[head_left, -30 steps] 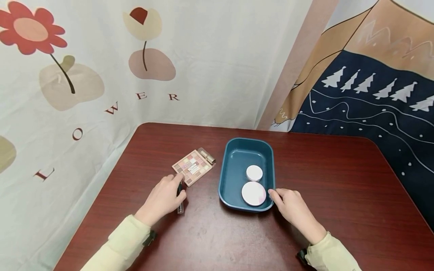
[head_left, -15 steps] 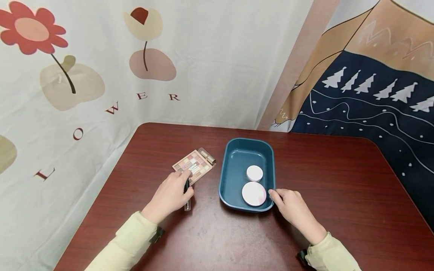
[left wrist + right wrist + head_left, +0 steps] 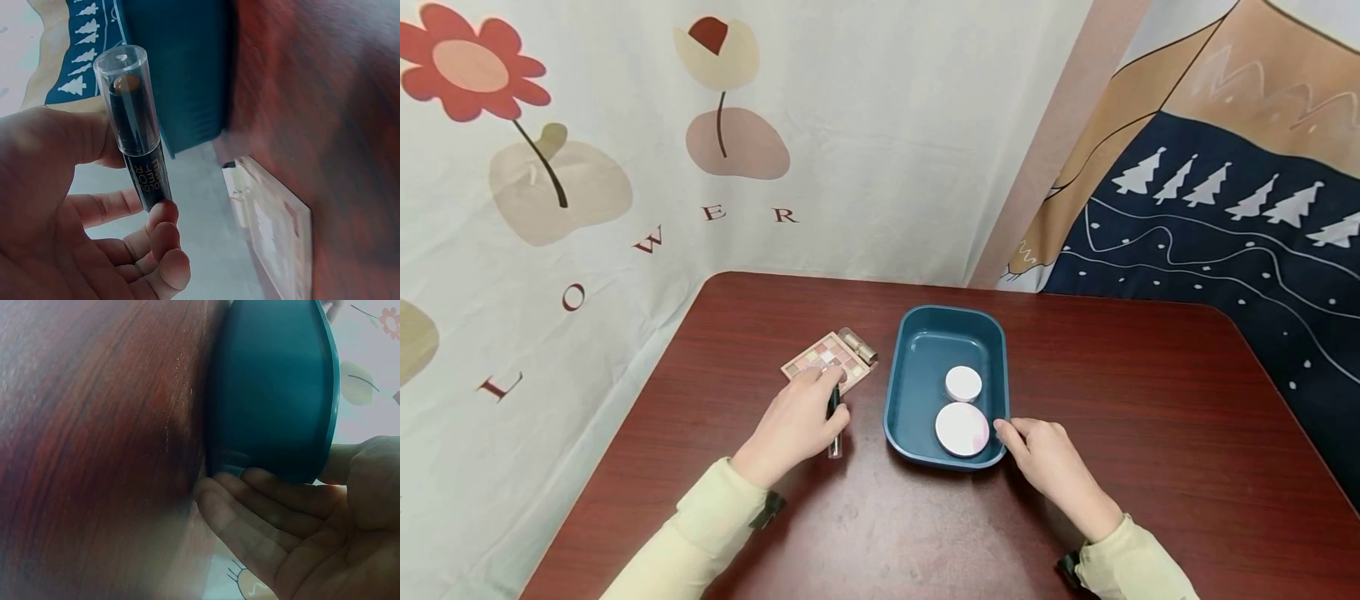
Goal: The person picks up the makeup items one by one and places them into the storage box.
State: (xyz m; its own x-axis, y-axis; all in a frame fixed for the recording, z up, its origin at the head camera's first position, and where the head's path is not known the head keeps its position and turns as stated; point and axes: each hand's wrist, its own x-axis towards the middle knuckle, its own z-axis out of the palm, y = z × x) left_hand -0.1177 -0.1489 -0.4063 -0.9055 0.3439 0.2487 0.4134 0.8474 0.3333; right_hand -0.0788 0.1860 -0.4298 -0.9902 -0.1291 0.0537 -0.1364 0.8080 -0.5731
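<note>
My left hand (image 3: 793, 427) pinches a black makeup stick (image 3: 140, 125) with a clear cap between thumb and fingers; lettering shows on its dark body in the left wrist view. This hand is just in front of an eyeshadow palette (image 3: 808, 363) and partly covers it in the head view. My right hand (image 3: 1060, 467) grips the near right corner of a blue tray (image 3: 925, 354), thumb at the rim and fingers against the outer wall (image 3: 269, 394). Inside the tray lie a small white round case (image 3: 962, 383) and a larger one (image 3: 962, 429).
A gold lipstick tube (image 3: 857, 346) with a clear end lies against the palette's far right edge. Everything stands on a dark red wooden table (image 3: 1120, 358). Printed curtains (image 3: 880, 150) hang behind the table and along its left side.
My left hand has moved to the right and slightly away from me with the makeup stick, coming nearer the tray. The right hand and tray have stayed in place.
</note>
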